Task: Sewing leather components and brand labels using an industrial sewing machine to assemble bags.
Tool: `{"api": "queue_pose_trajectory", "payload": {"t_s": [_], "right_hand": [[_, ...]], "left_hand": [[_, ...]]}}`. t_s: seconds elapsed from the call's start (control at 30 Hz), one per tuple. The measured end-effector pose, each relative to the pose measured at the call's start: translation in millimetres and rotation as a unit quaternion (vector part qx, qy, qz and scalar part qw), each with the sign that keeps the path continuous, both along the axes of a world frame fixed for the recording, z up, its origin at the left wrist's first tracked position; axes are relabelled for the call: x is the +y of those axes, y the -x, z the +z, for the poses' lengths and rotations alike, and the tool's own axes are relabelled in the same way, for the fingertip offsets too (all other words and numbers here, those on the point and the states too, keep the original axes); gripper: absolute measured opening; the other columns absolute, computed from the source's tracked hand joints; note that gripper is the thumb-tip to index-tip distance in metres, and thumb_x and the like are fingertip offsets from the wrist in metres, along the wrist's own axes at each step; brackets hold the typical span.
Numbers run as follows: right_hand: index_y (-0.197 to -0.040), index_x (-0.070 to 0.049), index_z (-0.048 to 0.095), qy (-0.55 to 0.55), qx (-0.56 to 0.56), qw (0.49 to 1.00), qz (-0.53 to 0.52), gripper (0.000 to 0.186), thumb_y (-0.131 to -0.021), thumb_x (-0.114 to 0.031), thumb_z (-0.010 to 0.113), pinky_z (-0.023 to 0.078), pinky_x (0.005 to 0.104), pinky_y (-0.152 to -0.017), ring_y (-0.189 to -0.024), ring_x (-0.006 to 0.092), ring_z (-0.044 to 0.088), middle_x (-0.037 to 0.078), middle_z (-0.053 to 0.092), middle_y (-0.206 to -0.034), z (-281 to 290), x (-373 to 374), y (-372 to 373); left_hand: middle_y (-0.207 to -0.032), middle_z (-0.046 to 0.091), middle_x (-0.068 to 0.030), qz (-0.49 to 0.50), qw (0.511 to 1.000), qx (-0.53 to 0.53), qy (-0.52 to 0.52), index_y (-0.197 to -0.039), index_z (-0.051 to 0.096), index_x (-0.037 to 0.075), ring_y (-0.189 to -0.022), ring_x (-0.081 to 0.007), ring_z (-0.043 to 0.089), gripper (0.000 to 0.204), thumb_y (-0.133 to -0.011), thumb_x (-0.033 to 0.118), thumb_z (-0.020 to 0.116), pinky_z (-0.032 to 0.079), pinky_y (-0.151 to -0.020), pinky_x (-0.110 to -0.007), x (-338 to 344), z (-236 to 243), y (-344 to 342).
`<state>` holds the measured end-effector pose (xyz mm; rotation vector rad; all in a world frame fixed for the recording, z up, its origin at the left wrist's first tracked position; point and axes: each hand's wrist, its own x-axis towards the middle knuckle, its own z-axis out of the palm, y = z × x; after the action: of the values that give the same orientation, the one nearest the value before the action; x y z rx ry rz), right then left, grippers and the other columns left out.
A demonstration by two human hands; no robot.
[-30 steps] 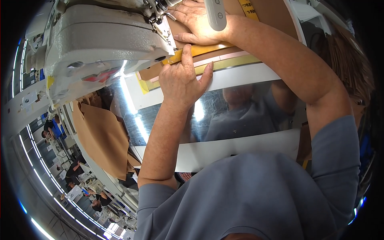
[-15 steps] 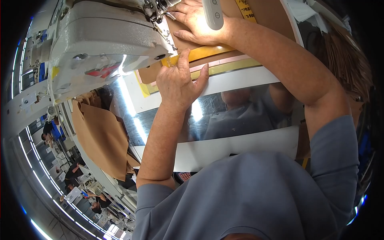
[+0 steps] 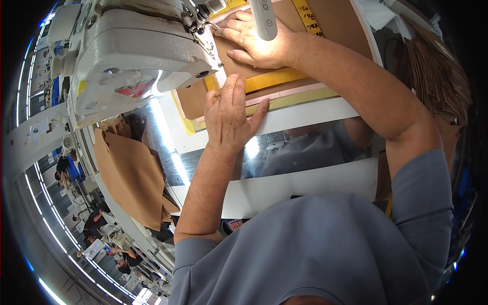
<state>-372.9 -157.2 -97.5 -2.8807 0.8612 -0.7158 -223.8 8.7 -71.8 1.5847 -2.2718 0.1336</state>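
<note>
A brown fabric panel lies in a flat template with yellow-edged strips beneath the white sewing machine. My right hand rests flat on the panel close to the machine's needle area, its fingers stretched toward it. Nearer to me, my left hand lies on the template's near edge, with fingers extended and the thumb spread to the right. Neither hand grips anything. A white lamp-like rod hangs over the right hand and hides part of it.
A brown fabric stack hangs left of the shiny metal table surface. More brown pieces hang at the far right. A yellow strip with handwriting lies across the panel. Other people sit at machines in the far left background.
My left hand's fingers have straightened from a pointing pose with the others curled. The panel, the template and my right hand appear slightly lower, partly because the view shifted.
</note>
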Motion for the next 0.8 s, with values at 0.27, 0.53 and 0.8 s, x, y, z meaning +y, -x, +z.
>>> {"api": "queue_pose_trajectory", "payload": {"t_s": [0.27,0.53,0.8], "right_hand": [[-0.139,-0.007,0.059,-0.020,-0.017,0.999,0.032,0.051,-0.095,-0.033,0.066,0.046,0.0415,-0.113,-0.131,0.0249,0.055,0.008,0.062,-0.139,-1.9,5.4,3.0],[-0.137,-0.007,0.061,-0.026,-0.022,0.998,0.043,0.051,-0.093,-0.032,0.069,0.046,0.0402,-0.112,-0.132,0.0229,0.054,0.005,0.062,-0.140,-1.5,16.9,7.2],[-0.137,-0.008,0.062,-0.009,-0.011,1.000,0.028,0.051,-0.093,-0.034,0.070,0.047,0.0392,-0.112,-0.132,0.0224,0.055,0.003,0.062,-0.141,2.3,34.2,11.0]], "left_hand": [[-0.118,0.071,-0.0165,0.011,1.000,0.014,-0.014,-0.122,0.066,0.001,-0.106,-0.0277,0.069,0.057,-0.083,0.039,0.081,0.043,-0.087,-0.038,10.0,11.7,4.4],[-0.116,0.072,-0.0134,0.016,0.999,0.025,-0.035,-0.120,0.067,0.001,-0.103,-0.0252,0.069,0.054,-0.080,0.034,0.082,0.042,-0.085,-0.036,22.3,17.7,8.2],[-0.117,0.071,-0.0119,0.027,0.999,0.023,-0.036,-0.122,0.067,0.001,-0.100,-0.0231,0.068,0.056,-0.079,0.033,0.083,0.041,-0.083,-0.036,38.1,18.7,14.1]]}}
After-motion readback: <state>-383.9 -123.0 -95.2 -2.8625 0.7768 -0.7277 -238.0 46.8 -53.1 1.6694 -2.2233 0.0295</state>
